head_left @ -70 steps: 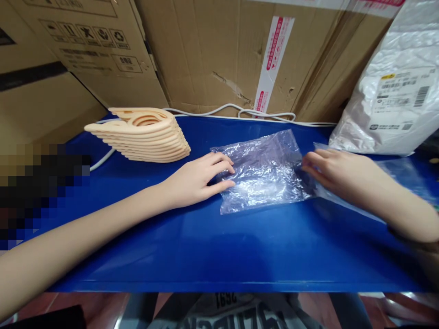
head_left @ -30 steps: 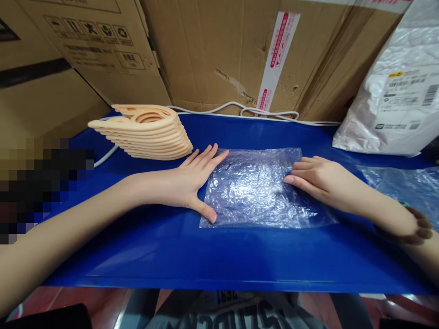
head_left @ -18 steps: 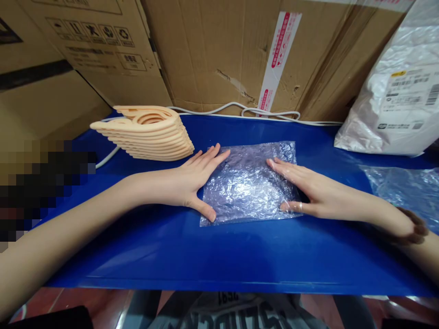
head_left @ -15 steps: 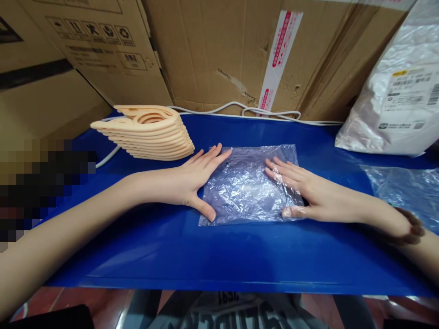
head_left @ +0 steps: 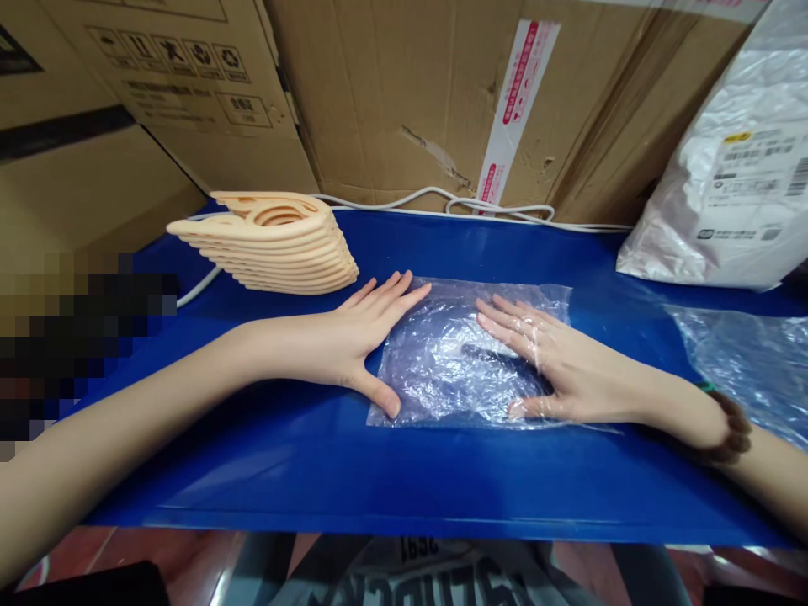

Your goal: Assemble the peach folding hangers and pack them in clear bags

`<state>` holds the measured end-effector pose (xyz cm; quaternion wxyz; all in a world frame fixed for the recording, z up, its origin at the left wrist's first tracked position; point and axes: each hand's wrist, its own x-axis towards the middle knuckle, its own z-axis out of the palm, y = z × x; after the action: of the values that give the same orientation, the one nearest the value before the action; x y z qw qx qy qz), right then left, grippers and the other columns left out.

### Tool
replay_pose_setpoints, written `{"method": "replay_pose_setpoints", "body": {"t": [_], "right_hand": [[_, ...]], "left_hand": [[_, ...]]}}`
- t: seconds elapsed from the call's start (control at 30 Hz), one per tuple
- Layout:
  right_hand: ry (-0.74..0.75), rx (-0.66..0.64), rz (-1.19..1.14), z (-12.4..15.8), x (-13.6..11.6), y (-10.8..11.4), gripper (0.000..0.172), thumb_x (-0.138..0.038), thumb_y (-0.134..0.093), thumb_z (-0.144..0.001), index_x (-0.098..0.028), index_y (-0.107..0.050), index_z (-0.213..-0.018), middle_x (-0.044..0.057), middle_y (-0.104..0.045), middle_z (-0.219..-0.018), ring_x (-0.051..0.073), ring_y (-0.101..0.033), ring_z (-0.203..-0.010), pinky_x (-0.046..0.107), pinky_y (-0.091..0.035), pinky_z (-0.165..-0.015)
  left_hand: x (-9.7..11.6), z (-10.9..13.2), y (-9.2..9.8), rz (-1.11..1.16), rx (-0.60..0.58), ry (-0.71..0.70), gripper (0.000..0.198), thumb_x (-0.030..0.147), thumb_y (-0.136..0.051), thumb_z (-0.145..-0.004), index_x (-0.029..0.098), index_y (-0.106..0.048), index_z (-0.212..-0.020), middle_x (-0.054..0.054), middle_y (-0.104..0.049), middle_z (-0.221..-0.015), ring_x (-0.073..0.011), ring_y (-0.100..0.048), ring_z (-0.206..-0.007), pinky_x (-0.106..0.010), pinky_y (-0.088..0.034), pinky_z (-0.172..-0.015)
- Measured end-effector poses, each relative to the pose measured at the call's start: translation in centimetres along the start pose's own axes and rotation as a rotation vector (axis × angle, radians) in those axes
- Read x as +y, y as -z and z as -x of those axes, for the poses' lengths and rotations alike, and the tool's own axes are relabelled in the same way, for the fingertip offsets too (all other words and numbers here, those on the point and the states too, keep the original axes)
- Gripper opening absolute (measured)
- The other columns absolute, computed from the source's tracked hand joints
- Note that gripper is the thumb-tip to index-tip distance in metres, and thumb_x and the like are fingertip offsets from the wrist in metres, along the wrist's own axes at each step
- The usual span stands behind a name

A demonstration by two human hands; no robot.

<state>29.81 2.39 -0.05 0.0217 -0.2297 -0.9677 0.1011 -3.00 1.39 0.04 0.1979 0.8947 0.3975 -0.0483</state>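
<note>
A clear plastic bag [head_left: 435, 370] lies flat on the blue table, wrinkled and shiny. My left hand [head_left: 366, 337] rests along the bag's left edge with fingers spread and the thumb stretched toward me. My right hand [head_left: 561, 366] is at the bag's right side, its fingers stretched out. Plastic glints run across the right fingers and thumb, which appear to be under the bag's upper layer. Just beyond my left hand stands a stack of flat peach-coloured pieces [head_left: 284, 252] with cut-out openings, looking like clothes hangers.
Another clear plastic sheet or bag [head_left: 745, 353] lies at the right, partly behind my right forearm. A white parcel bag [head_left: 713, 202] with a label stands at the back right. Cardboard boxes [head_left: 391, 84] wall off the rear, with a white cable [head_left: 429, 195] along their foot.
My right hand has moved slightly left and toward me, further along the bag. The bag's right side has lifted and spread over that hand. My left hand has barely moved.
</note>
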Motion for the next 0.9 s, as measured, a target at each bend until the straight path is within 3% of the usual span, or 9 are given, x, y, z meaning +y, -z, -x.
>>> {"method": "replay_pose_setpoints", "body": {"t": [0.2,0.37,0.47,0.53,0.6,0.7,0.73,0.8,0.9], "right_hand": [[-0.039,0.024,0.032,0.3,0.0,0.4,0.107,-0.07,-0.058,-0.086,-0.022,0.001,-0.163,0.013,-0.01,-0.168,0.037,-0.009,-0.154,0.062,-0.019,-0.122],[-0.159,-0.066,0.008,1.3,0.3,2.0,0.097,-0.066,-0.058,-0.088,-0.028,-0.009,-0.163,0.009,-0.013,-0.168,0.036,-0.013,-0.153,0.063,-0.023,-0.121],[-0.198,-0.11,-0.012,1.8,0.4,2.8,0.094,-0.066,-0.058,-0.089,-0.028,-0.014,-0.162,0.009,-0.011,-0.168,0.035,-0.015,-0.153,0.06,-0.025,-0.121],[-0.207,-0.135,0.001,1.8,0.4,2.9,0.091,-0.067,-0.055,-0.09,-0.025,-0.019,-0.162,0.01,-0.008,-0.168,0.035,-0.013,-0.153,0.059,-0.025,-0.121],[-0.218,-0.14,0.014,1.6,0.3,2.8,0.09,-0.067,-0.053,-0.09,-0.02,-0.024,-0.161,0.012,-0.008,-0.168,0.036,-0.014,-0.154,0.058,-0.026,-0.121],[-0.222,-0.117,0.026,1.3,0.1,2.5,0.088,-0.067,-0.053,-0.091,-0.015,-0.033,-0.158,0.016,-0.013,-0.167,0.037,-0.02,-0.152,0.057,-0.031,-0.12],[-0.216,-0.102,0.039,1.2,0.1,2.4,0.087,-0.067,-0.053,-0.091,-0.014,-0.035,-0.157,0.017,-0.016,-0.167,0.038,-0.024,-0.151,0.057,-0.033,-0.119],[-0.204,-0.063,0.088,1.1,0.1,2.3,0.084,-0.067,-0.053,-0.091,-0.014,-0.039,-0.155,0.018,-0.025,-0.165,0.038,-0.033,-0.148,0.058,-0.036,-0.116],[-0.184,-0.01,0.171,1.1,0.3,2.2,0.079,-0.067,-0.053,-0.09,-0.018,-0.045,-0.152,0.017,-0.038,-0.159,0.038,-0.045,-0.139,0.061,-0.038,-0.113]], "left_hand": [[0.1,0.2,-0.1,-0.042,0.002,0.031,0.135,0.09,-0.056,-0.069,0.018,0.015,-0.16,-0.024,0.018,-0.163,-0.0408,0.015,-0.151,-0.064,-0.009,-0.121],[0.1,0.5,0.0,-0.055,0.031,0.045,0.138,0.089,-0.058,-0.068,0.015,0.014,-0.16,-0.027,0.016,-0.162,-0.0425,0.014,-0.15,-0.065,-0.013,-0.12],[0.7,0.6,1.3,-0.011,0.238,-0.116,0.121,0.078,-0.061,-0.078,0.019,0.004,-0.162,-0.02,0.001,-0.168,-0.0349,-0.001,-0.155,-0.056,-0.02,-0.123],[1.0,0.9,2.5,-0.001,0.491,-0.246,0.093,0.062,-0.059,-0.09,0.022,-0.013,-0.16,-0.014,-0.022,-0.167,-0.0255,-0.022,-0.154,-0.046,-0.027,-0.124],[0.8,1.4,3.8,-0.133,0.75,-0.27,0.066,0.048,-0.059,-0.095,0.019,-0.037,-0.15,-0.012,-0.047,-0.155,-0.0224,-0.04,-0.146,-0.042,-0.032,-0.121],[-0.8,2.6,5.5,-0.532,1.031,-0.092,0.049,0.049,-0.051,-0.097,0.015,-0.057,-0.132,-0.008,-0.061,-0.139,-0.0247,-0.051,-0.135,-0.044,-0.029,-0.119],[-1.5,3.0,5.9,-0.627,1.05,0.027,0.052,0.053,-0.043,-0.099,0.015,-0.057,-0.131,-0.007,-0.06,-0.14,-0.0246,-0.051,-0.132,-0.044,-0.028,-0.119],[-2.6,3.7,6.6,-0.715,1.016,0.212,0.072,0.067,-0.026,-0.097,0.013,-0.058,-0.131,-0.005,-0.06,-0.136,-0.0242,-0.053,-0.125,-0.042,-0.028,-0.118],[-3.5,4.5,7.1,-0.641,0.887,0.48,0.093,0.076,-0.006,-0.092,0.009,-0.055,-0.135,-0.008,-0.06,-0.134,-0.0275,-0.052,-0.124,-0.045,-0.019,-0.121]]}}
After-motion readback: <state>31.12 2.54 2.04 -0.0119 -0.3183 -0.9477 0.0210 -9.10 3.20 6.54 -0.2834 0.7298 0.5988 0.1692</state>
